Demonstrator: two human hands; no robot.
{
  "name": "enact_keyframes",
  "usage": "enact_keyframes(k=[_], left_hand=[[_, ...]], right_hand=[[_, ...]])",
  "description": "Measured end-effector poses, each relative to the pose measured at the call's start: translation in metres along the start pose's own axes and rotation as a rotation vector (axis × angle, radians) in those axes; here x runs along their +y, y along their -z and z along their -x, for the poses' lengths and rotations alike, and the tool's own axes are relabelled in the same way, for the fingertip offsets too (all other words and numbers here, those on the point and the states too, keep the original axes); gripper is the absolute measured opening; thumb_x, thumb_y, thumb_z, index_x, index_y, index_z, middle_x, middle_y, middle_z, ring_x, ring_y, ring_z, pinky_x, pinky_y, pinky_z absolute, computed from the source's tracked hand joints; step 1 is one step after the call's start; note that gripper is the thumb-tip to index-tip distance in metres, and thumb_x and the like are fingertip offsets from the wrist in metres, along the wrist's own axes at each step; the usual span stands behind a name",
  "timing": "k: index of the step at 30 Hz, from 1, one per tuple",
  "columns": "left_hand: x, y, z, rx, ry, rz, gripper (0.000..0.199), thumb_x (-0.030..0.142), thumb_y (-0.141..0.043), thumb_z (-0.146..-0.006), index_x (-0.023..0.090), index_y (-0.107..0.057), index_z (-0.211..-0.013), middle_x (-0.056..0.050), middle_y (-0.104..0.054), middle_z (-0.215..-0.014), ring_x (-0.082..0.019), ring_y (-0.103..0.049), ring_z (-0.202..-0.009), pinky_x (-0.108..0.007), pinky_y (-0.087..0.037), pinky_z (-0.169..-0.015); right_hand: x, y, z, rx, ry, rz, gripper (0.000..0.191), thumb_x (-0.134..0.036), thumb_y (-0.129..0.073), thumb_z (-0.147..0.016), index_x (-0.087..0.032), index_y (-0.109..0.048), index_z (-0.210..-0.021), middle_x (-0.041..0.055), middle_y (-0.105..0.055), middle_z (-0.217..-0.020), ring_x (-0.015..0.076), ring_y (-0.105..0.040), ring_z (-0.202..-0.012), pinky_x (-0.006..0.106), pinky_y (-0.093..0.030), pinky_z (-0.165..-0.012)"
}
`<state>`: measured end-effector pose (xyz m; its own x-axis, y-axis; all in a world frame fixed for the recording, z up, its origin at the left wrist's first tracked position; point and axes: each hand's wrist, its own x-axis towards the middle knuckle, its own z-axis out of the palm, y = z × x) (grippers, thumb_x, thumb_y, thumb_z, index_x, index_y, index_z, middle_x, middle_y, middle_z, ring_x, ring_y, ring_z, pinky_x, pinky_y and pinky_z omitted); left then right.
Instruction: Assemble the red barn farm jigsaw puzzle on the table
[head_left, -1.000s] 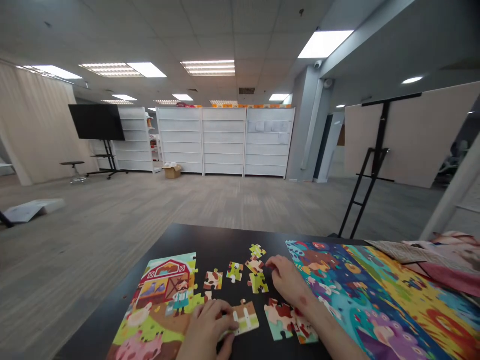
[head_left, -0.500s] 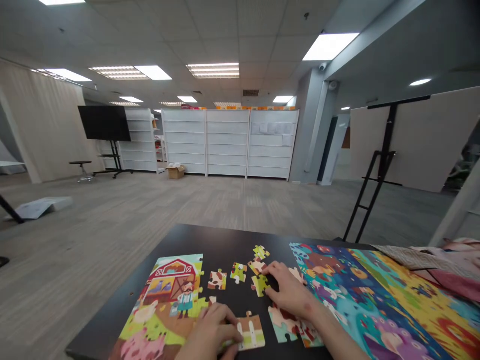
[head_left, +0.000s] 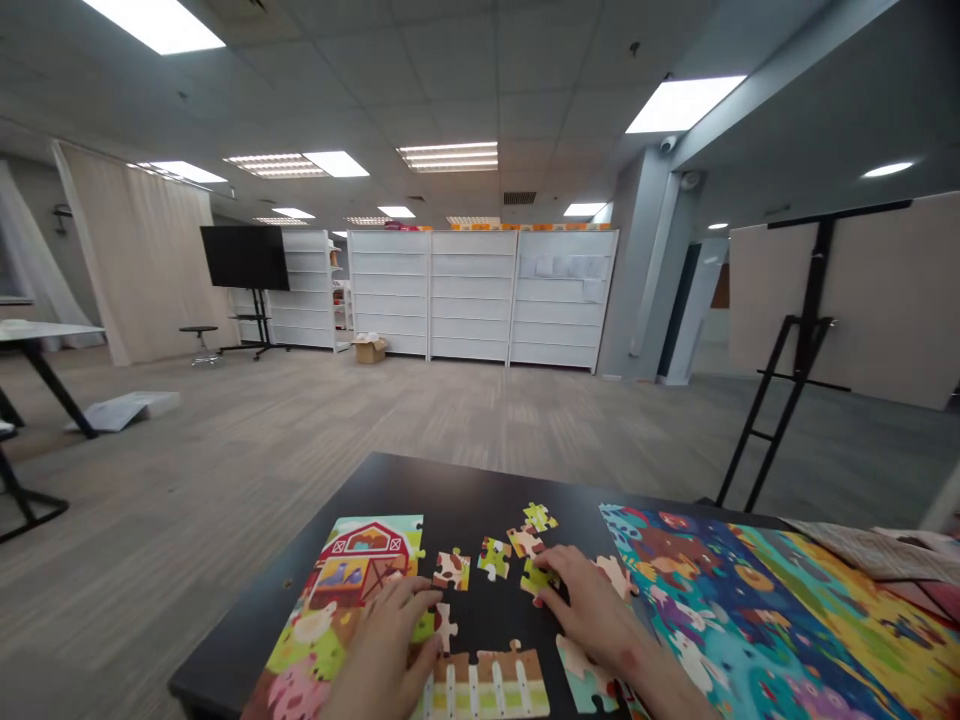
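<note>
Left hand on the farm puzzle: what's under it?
The left hand lies over the right edge of the farm puzzle, below its red barn; what is beneath the palm is covered.

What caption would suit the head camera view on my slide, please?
The left hand rests on a farm puzzle while the right hand touches a green piece on a black table.

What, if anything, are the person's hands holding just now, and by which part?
The right hand's fingertips touch a yellow-green jigsaw piece, though a grip cannot be told; the left hand seems to hold nothing.
</note>
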<state>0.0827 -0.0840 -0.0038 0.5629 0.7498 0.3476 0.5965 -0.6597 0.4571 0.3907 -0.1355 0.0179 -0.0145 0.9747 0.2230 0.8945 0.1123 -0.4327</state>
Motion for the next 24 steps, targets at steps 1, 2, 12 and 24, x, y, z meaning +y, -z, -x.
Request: enact_keyframes(k=[1,2,12,24], left_hand=[[0.001,-0.002,0.000,0.004,0.012,-0.010,0.038,0.020,-0.057,-0.085,0.024,-0.070,-0.120,-0.011,-0.066,-0.129,-0.030,-0.059,-0.121,-0.045,-0.048,-0.103],[0.002,-0.005,0.000,0.004,0.028,-0.023,0.038,0.021,-0.058,-0.084,0.024,-0.070,-0.121,-0.011,-0.065,-0.130,-0.031,-0.058,-0.122,-0.046,-0.047,-0.104],[0.008,0.000,-0.001,-0.145,0.097,-0.041,0.043,0.020,-0.059,-0.083,0.029,-0.067,-0.124,-0.008,-0.059,-0.139,-0.031,-0.051,-0.130,-0.048,-0.041,-0.107],[0.018,0.018,0.001,-0.228,0.147,0.041,0.040,0.024,-0.055,-0.088,0.028,-0.065,-0.126,-0.009,-0.054,-0.144,-0.030,-0.044,-0.137,-0.048,-0.035,-0.112]], right_hand=[[0.001,0.001,-0.002,0.018,0.001,0.012,0.024,-0.018,-0.052,-0.089,-0.020,-0.067,-0.108,0.0091,-0.067,-0.110,0.0264,-0.060,-0.105,0.040,-0.046,-0.093],[0.000,0.002,-0.004,0.037,0.006,0.022,0.026,-0.017,-0.047,-0.092,-0.019,-0.067,-0.108,0.0107,-0.067,-0.111,0.0272,-0.060,-0.106,0.041,-0.045,-0.093],[-0.068,-0.038,-0.060,-0.126,0.234,-0.065,0.030,-0.027,-0.075,-0.076,-0.023,-0.072,-0.106,0.0047,-0.072,-0.110,0.0248,-0.061,-0.110,0.034,-0.046,-0.097],[-0.033,0.014,-0.021,-0.142,0.254,-0.120,0.020,-0.014,-0.068,-0.072,-0.024,-0.072,-0.089,0.0025,-0.071,-0.101,0.0212,-0.063,-0.099,0.033,-0.048,-0.091]])
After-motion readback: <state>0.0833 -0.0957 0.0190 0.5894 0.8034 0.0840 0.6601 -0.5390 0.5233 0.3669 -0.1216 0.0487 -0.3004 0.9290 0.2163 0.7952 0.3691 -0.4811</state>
